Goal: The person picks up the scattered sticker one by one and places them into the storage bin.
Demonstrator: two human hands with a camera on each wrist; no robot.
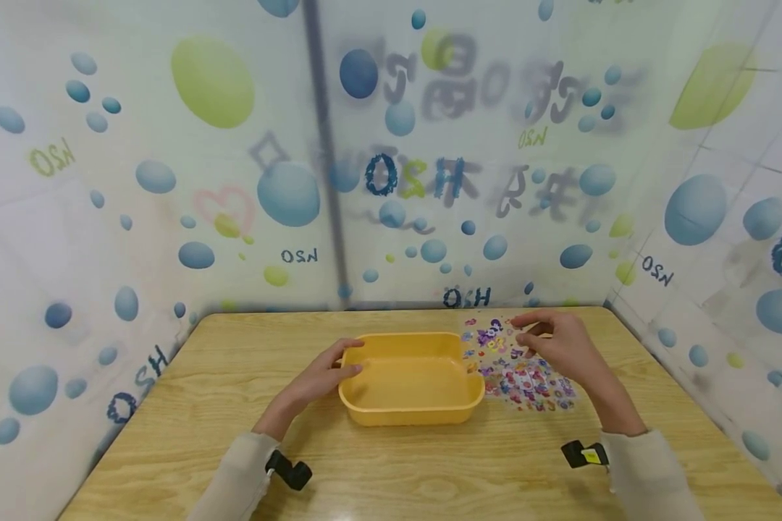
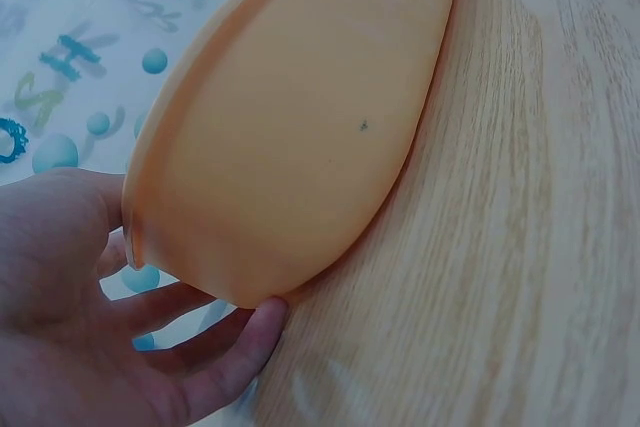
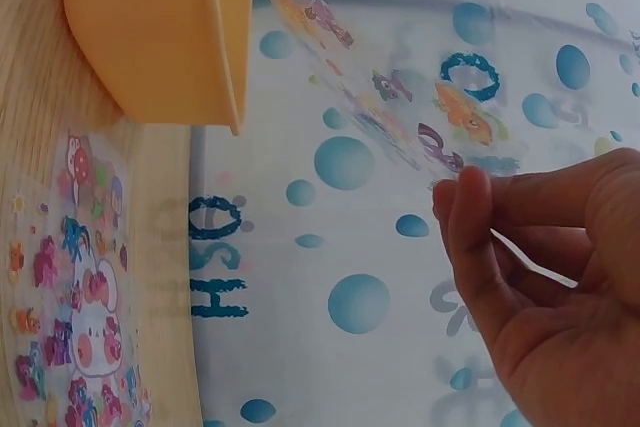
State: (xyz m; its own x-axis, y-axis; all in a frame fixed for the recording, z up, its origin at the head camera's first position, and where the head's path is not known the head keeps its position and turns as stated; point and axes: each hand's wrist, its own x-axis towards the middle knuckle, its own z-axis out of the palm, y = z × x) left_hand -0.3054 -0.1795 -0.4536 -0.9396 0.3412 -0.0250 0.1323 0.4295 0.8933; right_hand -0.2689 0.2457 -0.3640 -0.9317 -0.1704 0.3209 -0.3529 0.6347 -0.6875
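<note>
At centre frame, the left hand [image 1: 326,376] grips the yellow tub [image 1: 412,383]'s rim; right of it, the right hand [image 1: 557,344] pinches a clear sticker sheet [image 3: 400,107] over the surface [image 1: 430,463].

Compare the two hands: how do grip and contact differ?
The left hand rests on the yellow tub, fingers over its left rim; the right hand pinches a clear sticker sheet by its edge. Left sits low at the table; right lifts its sheet's end. Both wear beige sleeves.

Head camera looks down from above; both wrist cameras sit close, sharing the tub [image 1: 412,376]
</note>
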